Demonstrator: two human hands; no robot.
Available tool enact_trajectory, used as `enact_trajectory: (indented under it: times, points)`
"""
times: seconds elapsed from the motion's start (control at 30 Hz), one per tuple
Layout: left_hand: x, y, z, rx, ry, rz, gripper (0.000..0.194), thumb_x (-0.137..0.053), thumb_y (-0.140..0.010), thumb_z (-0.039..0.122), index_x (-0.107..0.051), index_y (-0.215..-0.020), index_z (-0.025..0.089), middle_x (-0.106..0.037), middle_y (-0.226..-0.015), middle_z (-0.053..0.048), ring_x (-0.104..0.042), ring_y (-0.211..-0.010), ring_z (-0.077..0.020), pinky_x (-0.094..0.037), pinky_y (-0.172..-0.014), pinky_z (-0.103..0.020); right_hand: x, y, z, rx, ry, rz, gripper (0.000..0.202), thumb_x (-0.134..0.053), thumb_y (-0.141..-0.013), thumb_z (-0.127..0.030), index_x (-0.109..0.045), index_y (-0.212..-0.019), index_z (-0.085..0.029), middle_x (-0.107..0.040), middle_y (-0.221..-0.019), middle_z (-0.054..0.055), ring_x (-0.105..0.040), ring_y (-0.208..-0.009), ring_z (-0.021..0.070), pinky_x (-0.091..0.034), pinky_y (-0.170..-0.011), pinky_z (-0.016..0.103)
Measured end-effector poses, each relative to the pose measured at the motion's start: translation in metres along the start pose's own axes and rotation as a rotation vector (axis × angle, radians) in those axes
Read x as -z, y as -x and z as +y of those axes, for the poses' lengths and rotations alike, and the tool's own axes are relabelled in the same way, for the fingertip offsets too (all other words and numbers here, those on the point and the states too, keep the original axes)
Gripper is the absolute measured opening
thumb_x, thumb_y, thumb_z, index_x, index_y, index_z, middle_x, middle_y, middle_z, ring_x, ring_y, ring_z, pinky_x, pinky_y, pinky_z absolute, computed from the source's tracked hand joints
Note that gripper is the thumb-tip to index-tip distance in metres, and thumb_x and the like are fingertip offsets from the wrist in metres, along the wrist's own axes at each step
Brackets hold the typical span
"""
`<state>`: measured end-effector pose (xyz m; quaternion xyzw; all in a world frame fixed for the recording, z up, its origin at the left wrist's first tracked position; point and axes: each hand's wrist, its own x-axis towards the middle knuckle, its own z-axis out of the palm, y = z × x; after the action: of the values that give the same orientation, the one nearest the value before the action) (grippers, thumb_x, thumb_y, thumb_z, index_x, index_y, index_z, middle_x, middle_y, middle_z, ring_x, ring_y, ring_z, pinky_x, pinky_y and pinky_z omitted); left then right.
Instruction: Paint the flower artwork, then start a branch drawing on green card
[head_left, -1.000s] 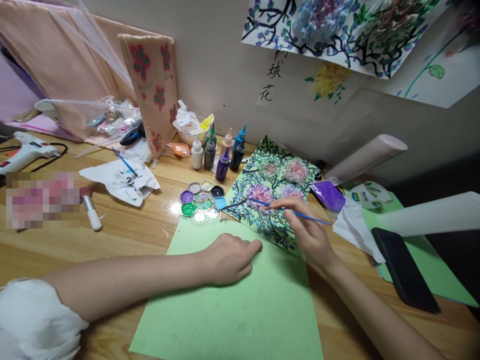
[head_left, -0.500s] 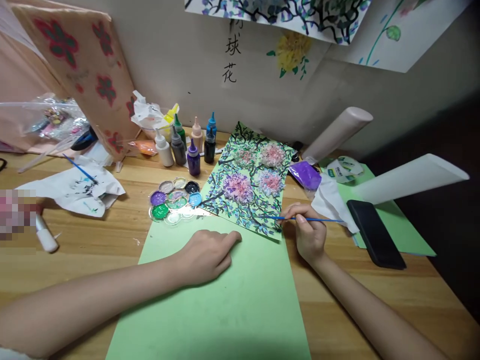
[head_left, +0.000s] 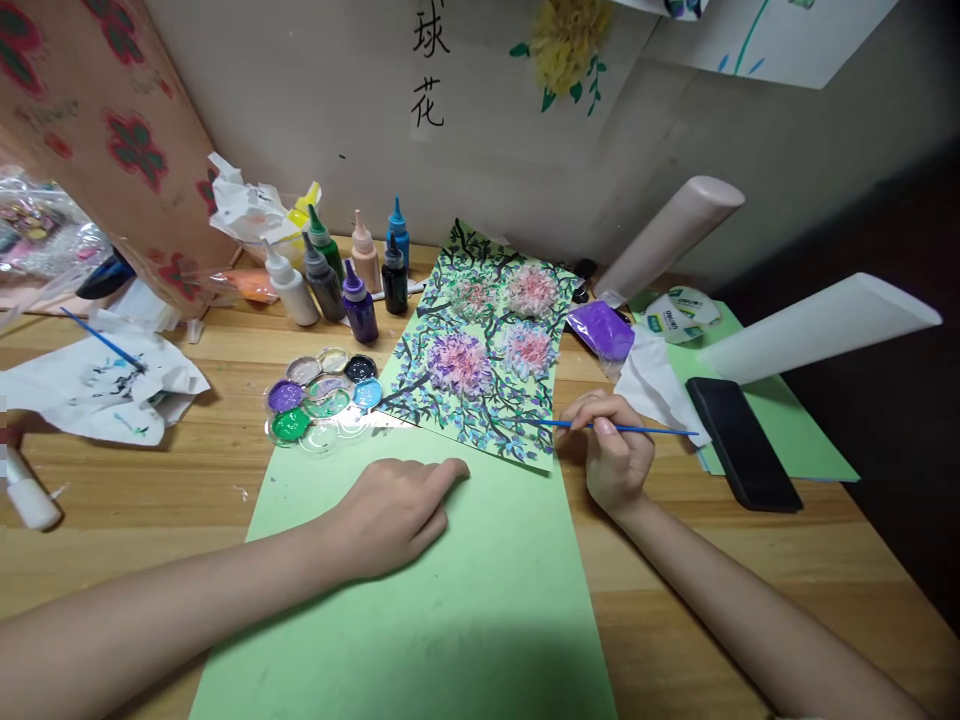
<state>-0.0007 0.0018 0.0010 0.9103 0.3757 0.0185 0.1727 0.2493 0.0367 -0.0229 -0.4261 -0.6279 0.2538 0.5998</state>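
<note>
My right hand [head_left: 616, 450] is closed round a thin blue paintbrush [head_left: 660, 431], held nearly level. Its tip reaches over the lower right of a painting [head_left: 487, 425] on green paper. Dark branches, small blue and purple leaves and several fluffy pink and purple flowers cover that sheet. My left hand [head_left: 401, 510] rests palm down on a larger plain green sheet [head_left: 480, 620], just below the painting. Its index finger is stretched out, the others are partly curled, and it holds nothing. Left of the painting lies a flower-shaped paint palette [head_left: 322, 402] with green, purple, blue and black paint.
Several paint bottles [head_left: 360, 305] stand behind the palette. A stained tissue [head_left: 150, 390] with another brush [head_left: 101, 340] lies at left, near a white tube [head_left: 34, 495]. On the right are a phone [head_left: 742, 445], a purple packet [head_left: 602, 332], tape [head_left: 682, 312] and a white paper roll [head_left: 825, 325].
The camera view has shifted, so the tabletop things sit a little further left and higher. Both hands stay in nearly the same place, with the brush still over the painting.
</note>
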Motion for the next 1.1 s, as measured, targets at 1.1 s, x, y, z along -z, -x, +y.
enact_trajectory:
  times: [1.1]
  points:
    - [-0.002,-0.001,-0.002,0.007,0.015,-0.011,0.029,-0.034,-0.085,0.015,-0.036,-0.114,0.02,-0.059,-0.071,0.001,-0.055,-0.062,-0.0167,-0.029,-0.055,-0.027,0.007,-0.014,0.008,-0.111,-0.045,0.116,0.018,-0.044,-0.082,-0.022,-0.055,-0.068,-0.02,-0.055,-0.064,-0.001,-0.055,-0.053,0.0127,-0.043,-0.055,0.028]
